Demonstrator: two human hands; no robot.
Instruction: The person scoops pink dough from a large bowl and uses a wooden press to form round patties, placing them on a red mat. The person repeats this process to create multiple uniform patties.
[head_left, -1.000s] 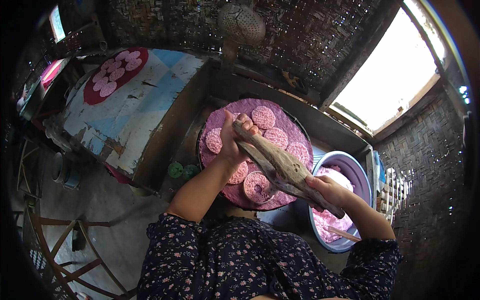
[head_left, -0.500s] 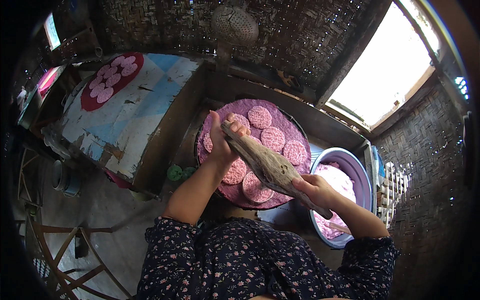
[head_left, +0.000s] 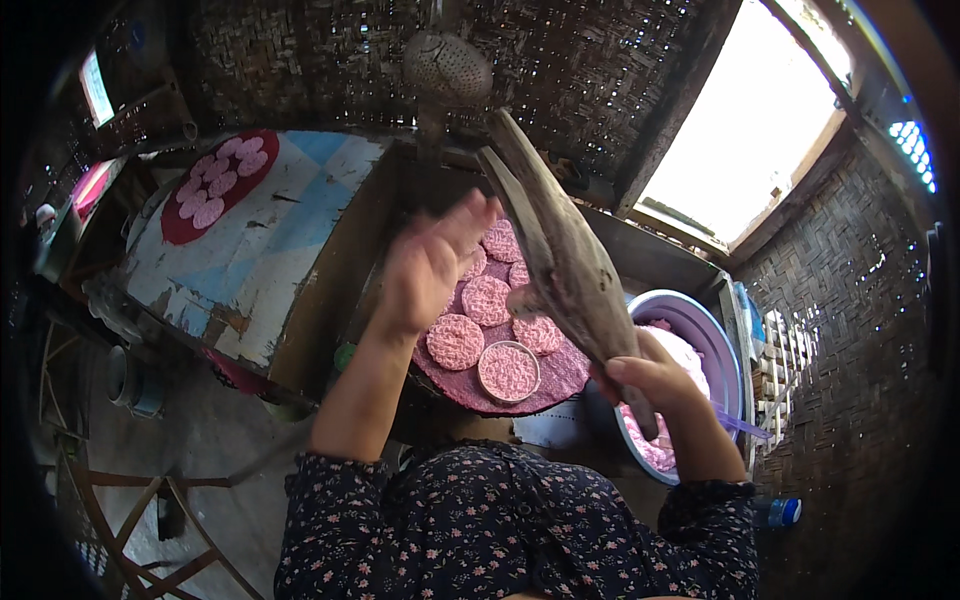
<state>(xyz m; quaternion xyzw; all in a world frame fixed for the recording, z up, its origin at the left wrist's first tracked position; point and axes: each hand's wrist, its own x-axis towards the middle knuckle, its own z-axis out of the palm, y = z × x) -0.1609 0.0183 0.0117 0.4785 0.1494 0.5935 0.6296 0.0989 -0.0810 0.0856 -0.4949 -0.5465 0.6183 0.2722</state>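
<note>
The right hand [head_left: 658, 380] is closed around the narrow near end of a weathered wooden tool [head_left: 575, 250], its fingers mostly hidden underneath. The tool slants across the round tray [head_left: 565, 385], its split far end raised toward the wall, and covers the tray's right part. A small pale lump at the tool's left edge is hard to make out; I cannot tell whether it belongs to the tool.

The left hand [head_left: 430, 270] is open and free, fingers stretched out and blurred by motion, over the tray's far left side, where it hides part of the rim. Pink textured discs [head_left: 455, 342] lie on the tray; several are partly covered by the tool or the left hand, so I cannot count them. The nearest disc sits inside a thin ring [head_left: 480, 378], fully in view.

To the right, the right hand and forearm block much of a tub [head_left: 724, 350] of pink mass [head_left: 652, 456]; a purple handle [head_left: 745, 424] juts out from behind the wrist. On the worn desk [head_left: 255, 250] at left, more discs lie on a red base [head_left: 183, 232].
</note>
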